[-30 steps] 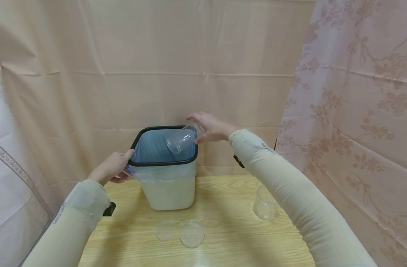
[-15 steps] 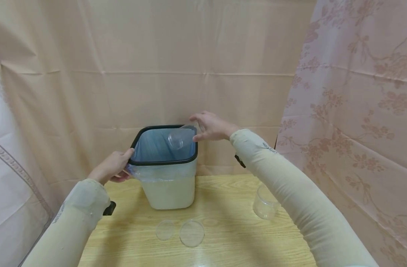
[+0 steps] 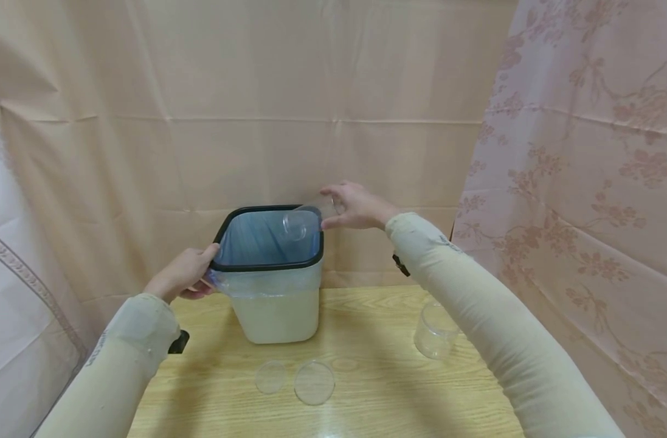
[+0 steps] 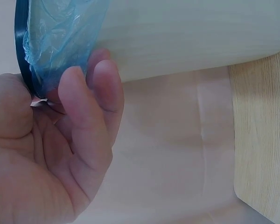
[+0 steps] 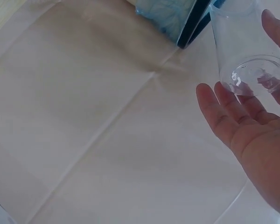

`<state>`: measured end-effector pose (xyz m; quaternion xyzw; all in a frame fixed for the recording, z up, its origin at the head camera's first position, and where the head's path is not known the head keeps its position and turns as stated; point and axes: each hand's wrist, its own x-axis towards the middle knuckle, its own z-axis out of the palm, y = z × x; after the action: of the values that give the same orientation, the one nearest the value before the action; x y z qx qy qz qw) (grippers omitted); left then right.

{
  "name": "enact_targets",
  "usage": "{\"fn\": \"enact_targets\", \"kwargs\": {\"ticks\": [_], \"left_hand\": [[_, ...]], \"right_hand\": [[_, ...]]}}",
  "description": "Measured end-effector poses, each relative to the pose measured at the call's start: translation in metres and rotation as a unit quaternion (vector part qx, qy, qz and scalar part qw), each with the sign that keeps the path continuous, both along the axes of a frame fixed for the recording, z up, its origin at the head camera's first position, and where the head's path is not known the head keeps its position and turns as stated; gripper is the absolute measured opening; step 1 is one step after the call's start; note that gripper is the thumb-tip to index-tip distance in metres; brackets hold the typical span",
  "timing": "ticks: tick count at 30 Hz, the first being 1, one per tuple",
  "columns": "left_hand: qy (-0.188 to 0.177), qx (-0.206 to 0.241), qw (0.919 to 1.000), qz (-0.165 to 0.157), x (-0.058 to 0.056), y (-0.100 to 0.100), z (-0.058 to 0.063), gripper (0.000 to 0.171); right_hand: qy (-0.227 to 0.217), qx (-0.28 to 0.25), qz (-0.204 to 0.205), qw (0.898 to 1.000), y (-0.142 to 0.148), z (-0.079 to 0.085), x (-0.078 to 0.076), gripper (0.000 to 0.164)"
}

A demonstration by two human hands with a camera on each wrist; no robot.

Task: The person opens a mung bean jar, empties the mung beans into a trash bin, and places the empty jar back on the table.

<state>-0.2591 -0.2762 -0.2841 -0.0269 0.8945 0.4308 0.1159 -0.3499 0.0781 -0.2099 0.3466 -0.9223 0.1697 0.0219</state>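
A cream trash can (image 3: 281,319) with a black rim (image 3: 267,267) and a blue plastic liner (image 3: 251,240) stands at the back of the table. My left hand (image 3: 186,272) grips its left rim, the thumb on top; folded-over blue film (image 4: 67,35) lies by the fingers in the left wrist view. Over the can's right side, my right hand (image 3: 362,208) holds a clear plastic cup (image 3: 300,225) near its base. The cup tips with its mouth toward the can's inside. In the right wrist view, several fingertips (image 5: 206,93) lie around the cup's base (image 5: 252,77).
Two clear round lids, a smaller one (image 3: 270,377) and a larger one (image 3: 314,382), lie on the wooden table (image 3: 366,377) in front of the can. A clear round container (image 3: 434,334) stands at right, partly behind the right sleeve. A beige curtain (image 3: 245,121) hangs behind.
My right hand has shifted slightly right and up with the cup, and less of the cup overlaps the can's opening. The left hand and the can have stayed in place.
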Motion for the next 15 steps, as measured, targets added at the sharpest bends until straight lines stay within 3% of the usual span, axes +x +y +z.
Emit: {"fn": "enact_targets", "kwargs": {"ticks": [15], "left_hand": [[0.003,0.001,1.0000,-0.003,-0.001,0.000,-0.002,0.066]], "right_hand": [[-0.025,-0.085,-0.011,0.996,0.028,-0.015,-0.003,0.076]]}}
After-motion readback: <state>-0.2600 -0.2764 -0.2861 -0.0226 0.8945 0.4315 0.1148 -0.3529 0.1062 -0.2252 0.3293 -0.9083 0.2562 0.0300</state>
